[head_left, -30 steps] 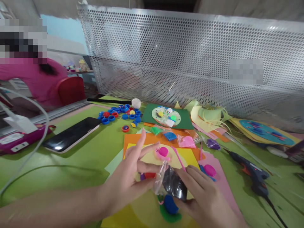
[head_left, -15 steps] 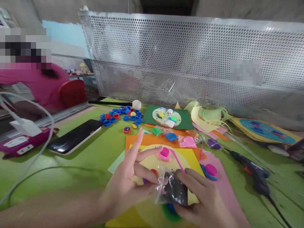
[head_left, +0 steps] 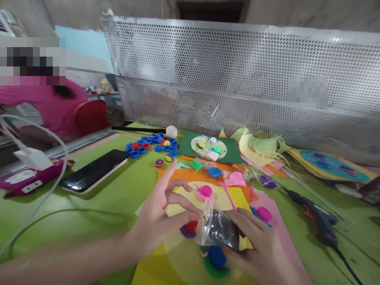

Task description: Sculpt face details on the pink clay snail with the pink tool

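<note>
Both my hands work on a small clear plastic bag of black clay [head_left: 221,233] low in the middle of the view. My right hand [head_left: 261,249] grips the bag from the right, fingers curled round it. My left hand [head_left: 162,217] pinches the bag's open left edge between thumb and finger, its other fingers lifted. Under the hands lies a pale yellow disc on yellow paper [head_left: 234,198], with a pink clay snail [head_left: 204,192], a red and purple piece [head_left: 190,227] and a blue and green piece [head_left: 216,259] on it.
Packets of green [head_left: 196,163], blue [head_left: 213,171], pink [head_left: 234,179] and purple [head_left: 267,181] clay lie behind. Bottle caps [head_left: 151,141], a phone [head_left: 95,170], a glue gun [head_left: 316,215] and a perforated metal screen [head_left: 237,79] surround the work. A person in pink [head_left: 44,107] sits at far left.
The bag has tilted and shifted a little to the right between my hands. My left fingers have curled lower onto its edge. The view has moved slightly.
</note>
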Available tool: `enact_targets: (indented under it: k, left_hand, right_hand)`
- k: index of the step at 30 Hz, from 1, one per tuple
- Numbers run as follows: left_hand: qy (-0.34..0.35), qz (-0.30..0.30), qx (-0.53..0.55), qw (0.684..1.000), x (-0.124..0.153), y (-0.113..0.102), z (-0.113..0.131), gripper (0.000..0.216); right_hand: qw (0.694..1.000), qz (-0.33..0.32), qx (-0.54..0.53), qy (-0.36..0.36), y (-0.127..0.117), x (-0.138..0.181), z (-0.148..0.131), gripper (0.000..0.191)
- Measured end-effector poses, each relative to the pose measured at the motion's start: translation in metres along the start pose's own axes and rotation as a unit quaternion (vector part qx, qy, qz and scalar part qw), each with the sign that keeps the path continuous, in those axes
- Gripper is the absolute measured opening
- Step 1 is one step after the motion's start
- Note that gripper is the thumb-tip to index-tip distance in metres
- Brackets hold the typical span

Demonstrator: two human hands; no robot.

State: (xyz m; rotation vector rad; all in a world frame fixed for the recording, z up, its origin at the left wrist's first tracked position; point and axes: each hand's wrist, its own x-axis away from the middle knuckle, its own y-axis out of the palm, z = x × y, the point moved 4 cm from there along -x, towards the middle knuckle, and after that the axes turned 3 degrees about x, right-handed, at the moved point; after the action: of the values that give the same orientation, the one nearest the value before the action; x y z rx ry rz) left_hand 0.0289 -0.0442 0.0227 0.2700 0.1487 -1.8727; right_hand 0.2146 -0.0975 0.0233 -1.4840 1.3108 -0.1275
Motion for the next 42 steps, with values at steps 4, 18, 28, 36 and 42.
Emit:
enact_targets:
  k: [4,18,28,36,42]
  left_hand:
    - [0.036,-0.009,-0.017,0.999,-0.002,0.000,0.000,0.102]
    - [0.056,-0.083,-0.170,0.980,0.004,0.005,-0.007,0.102]
    - [0.065,-0.089,-0.165,0.980,0.007,0.008,-0.003,0.094]
    - [0.166,-0.173,-0.250,0.938,0.019,0.018,0.004,0.095]
    - [0.188,-0.151,-0.241,0.940,0.011,0.012,0.006,0.090]
  right_hand:
    - [1.000,0.000,0.025,-0.008,0.003,0.000,-0.001,0.033]
    - [0.998,0.014,0.053,-0.019,0.008,0.001,0.001,0.033]
    - [1.000,0.023,-0.008,-0.001,0.018,0.003,0.002,0.025]
    - [0.997,0.039,-0.019,0.071,0.012,0.001,0.009,0.032]
    - [0.994,0.012,-0.028,0.109,0.009,-0.006,0.016,0.031]
